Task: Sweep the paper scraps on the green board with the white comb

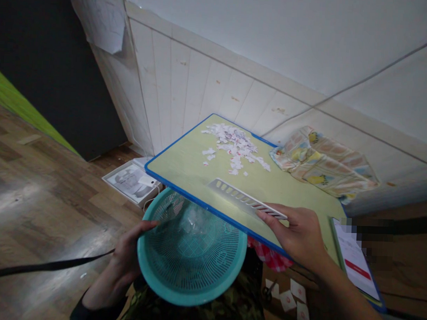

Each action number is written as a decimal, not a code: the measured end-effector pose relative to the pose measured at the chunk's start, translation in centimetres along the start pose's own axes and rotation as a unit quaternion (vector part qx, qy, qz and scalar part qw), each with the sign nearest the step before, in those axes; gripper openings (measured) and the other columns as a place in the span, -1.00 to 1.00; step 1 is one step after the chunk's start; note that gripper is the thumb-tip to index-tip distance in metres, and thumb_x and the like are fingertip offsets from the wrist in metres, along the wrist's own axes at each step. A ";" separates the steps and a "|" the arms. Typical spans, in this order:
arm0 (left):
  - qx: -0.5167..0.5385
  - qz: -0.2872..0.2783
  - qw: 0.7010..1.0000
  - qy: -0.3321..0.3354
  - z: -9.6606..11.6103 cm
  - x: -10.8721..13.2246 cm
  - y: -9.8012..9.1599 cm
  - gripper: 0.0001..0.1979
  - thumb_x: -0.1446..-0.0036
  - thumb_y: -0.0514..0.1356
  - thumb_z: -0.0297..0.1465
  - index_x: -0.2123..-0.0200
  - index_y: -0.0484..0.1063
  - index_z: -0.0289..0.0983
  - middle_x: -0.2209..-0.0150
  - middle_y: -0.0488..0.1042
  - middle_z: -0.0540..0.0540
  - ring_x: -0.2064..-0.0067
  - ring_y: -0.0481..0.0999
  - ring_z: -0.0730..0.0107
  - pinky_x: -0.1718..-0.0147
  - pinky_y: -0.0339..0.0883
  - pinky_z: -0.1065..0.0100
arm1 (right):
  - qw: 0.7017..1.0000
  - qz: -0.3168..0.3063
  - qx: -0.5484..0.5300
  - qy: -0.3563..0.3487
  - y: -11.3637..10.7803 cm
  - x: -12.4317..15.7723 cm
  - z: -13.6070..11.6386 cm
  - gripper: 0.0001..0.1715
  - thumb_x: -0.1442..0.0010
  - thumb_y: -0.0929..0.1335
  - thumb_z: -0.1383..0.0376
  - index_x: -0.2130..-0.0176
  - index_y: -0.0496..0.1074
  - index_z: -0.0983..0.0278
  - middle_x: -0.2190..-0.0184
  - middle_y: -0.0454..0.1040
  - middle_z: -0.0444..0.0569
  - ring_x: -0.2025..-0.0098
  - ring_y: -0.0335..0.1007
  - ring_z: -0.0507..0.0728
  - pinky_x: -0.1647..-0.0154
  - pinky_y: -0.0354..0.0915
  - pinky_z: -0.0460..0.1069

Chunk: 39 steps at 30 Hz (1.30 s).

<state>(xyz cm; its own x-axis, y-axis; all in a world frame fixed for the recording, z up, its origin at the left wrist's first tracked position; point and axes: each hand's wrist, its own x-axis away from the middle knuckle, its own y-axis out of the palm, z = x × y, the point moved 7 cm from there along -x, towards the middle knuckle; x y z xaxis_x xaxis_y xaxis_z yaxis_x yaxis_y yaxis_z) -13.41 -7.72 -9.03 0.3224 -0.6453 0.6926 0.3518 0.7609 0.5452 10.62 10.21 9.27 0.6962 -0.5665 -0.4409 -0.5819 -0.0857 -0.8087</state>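
Observation:
My left hand grips the left rim of a teal plastic colander, thumb over the edge. The colander is tilted below the near edge of a small table with a blue border and pale yellow-green top. Inside it lies something whitish and shiny that I cannot make out. In my right hand is a white slotted plastic strip, held by one end and reaching over the table's near edge. Beyond the strip, a loose pile of torn white paper scraps is spread on the tabletop.
A patterned cloth lies along the table's far right edge, by the white wall. At the right end sits a flat device with a lit screen. Scissors and several paper squares are on the floor; an open white box stands left.

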 end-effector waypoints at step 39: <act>0.024 0.018 0.999 -0.019 0.6 1.8 0.5 -0.79 -0.14 0.20 -0.59 0.34 0.66 -0.34 0.62 0.66 -0.14 0.63 0.60 0.21 0.60 0.51 0.32 | 0.988 0.105 0.117 0.011 1.7 -1.7 1.0 -0.71 -0.32 0.37 0.19 0.18 0.69 0.22 0.29 0.72 0.03 0.35 0.69 0.27 0.38 0.48 0.04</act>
<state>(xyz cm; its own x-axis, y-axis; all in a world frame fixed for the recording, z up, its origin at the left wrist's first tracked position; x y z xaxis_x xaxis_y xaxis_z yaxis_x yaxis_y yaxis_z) -13.21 -8.44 -7.18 0.3006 -0.6151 0.7289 0.2985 0.7865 0.5406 8.84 11.82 8.24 0.5607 -0.5691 -0.6015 -0.5967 0.2260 -0.7700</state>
